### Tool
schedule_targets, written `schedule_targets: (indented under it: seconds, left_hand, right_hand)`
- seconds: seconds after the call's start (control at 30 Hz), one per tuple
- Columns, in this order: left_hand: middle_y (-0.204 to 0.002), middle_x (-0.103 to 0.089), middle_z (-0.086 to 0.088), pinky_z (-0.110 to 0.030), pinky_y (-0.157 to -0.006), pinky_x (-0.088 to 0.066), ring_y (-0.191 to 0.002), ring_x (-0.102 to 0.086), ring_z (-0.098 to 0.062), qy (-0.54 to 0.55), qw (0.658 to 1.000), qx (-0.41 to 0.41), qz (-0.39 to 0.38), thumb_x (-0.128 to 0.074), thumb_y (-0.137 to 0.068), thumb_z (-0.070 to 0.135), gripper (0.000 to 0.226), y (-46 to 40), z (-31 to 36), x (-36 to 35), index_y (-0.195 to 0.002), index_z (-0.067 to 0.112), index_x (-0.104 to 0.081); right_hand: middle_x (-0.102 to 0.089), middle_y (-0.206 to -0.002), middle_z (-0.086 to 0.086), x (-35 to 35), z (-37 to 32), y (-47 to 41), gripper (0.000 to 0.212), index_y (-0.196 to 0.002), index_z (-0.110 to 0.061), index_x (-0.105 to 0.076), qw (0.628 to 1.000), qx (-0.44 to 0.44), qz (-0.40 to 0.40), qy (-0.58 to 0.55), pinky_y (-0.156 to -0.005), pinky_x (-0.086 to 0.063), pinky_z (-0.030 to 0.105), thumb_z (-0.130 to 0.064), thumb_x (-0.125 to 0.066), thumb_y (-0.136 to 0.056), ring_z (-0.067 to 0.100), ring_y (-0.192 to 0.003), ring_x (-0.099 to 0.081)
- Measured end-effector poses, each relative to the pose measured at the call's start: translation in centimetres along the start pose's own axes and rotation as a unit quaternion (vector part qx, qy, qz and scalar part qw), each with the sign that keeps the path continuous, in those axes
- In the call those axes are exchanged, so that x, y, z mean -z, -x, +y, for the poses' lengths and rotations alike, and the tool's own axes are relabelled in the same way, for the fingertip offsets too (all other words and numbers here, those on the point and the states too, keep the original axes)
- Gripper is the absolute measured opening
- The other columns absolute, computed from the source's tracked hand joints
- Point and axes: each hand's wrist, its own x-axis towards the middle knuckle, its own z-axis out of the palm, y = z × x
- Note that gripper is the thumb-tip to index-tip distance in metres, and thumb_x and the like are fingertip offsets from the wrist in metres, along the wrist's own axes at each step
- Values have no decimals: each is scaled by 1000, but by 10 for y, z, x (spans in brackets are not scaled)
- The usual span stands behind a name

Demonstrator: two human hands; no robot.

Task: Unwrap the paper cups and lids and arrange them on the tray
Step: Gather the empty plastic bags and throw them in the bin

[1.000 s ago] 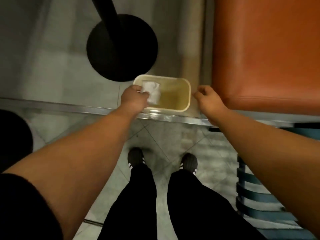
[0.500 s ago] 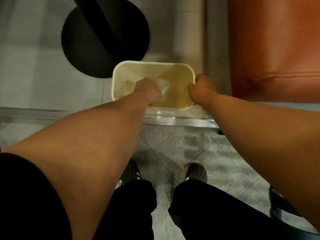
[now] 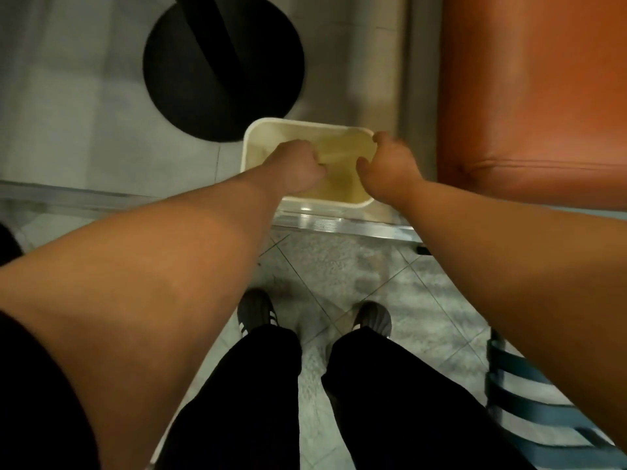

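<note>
Left hand (image 3: 298, 167) now deep inside cream bin (image 3: 251, 144), fingers curled, white wrapper gone from sight, grip unclear. Right hand (image 3: 390, 171) moved onto bin's near-right rim, curled over it. Wrapper likely binned; cups, lids, tray out of view.

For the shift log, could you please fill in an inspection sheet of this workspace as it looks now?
Surface: grey tiled floor, metal strip across it.
Job's things: cups, lids, tray: nothing seen.
Clutter: cream bin on the floor; contents unclear.
Grippers: left hand curled over the bin, hold unclear; right hand curled at its right rim.
Cables: nothing seen.
Surroundings: black round base, orange seat, blue slatted chair, person's shoes.
</note>
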Motion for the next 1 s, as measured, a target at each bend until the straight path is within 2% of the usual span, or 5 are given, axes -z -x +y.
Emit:
schedule_targets:
  seconds: [0.13, 0.3, 0.53, 0.83, 1.0]
  left_hand:
    - [-124, -61, -3, -27, -86, -45, -108, -59, -21, 25, 999, 4, 28, -60, -91, 46, 47, 86, 8, 65, -131, 20, -55]
    - [-111, -66, -6, -35, -90, -51, -102, -62, -25, 17, 993, 51, 105, -61, -92, 43, 36, 205, -2, 154, -118, 17, -63]
    - [-111, -67, -1, -34, -86, -49, -104, -60, -23, -6, 965, 124, 232, -52, -93, 56, 44, 352, -35, 271, -118, 21, -62]
    - [-108, -67, -7, -35, -83, -49, -99, -61, -26, 16, 894, 262, 364, -55, -95, 46, 33, 502, -164, 368, -110, 19, -64]
    - [-116, -65, -7, -37, -87, -49, -105, -59, -26, 44, 866, 324, 378, -53, -95, 45, 35, 517, -274, 396, -117, 19, -62]
  right_hand:
    - [-55, -138, 13, 51, -64, 57, 48, -141, -11, -48, 991, 114, -41, 52, -101, -43, 35, -32, -53, -98, 31, -124, -53]
    - [-58, -135, 8, 109, -159, 131, 46, -140, -18, -48, 966, 217, -83, 112, -99, -40, 33, -38, -51, -98, 29, -125, -52]
    - [-60, -131, 5, 151, -323, 230, 50, -137, -17, -52, 892, 434, -86, 98, -92, -42, 29, -46, -56, -96, 23, -116, -57]
    - [-40, -153, 4, 133, -514, 303, 60, -151, -21, -33, 790, 586, -120, 132, -108, -35, 36, -48, -48, -100, 23, -137, -41]
    - [-38, -153, 6, 67, -611, 307, 62, -153, -20, -29, 776, 592, -146, 164, -111, -36, 39, -46, -49, -100, 24, -138, -38]
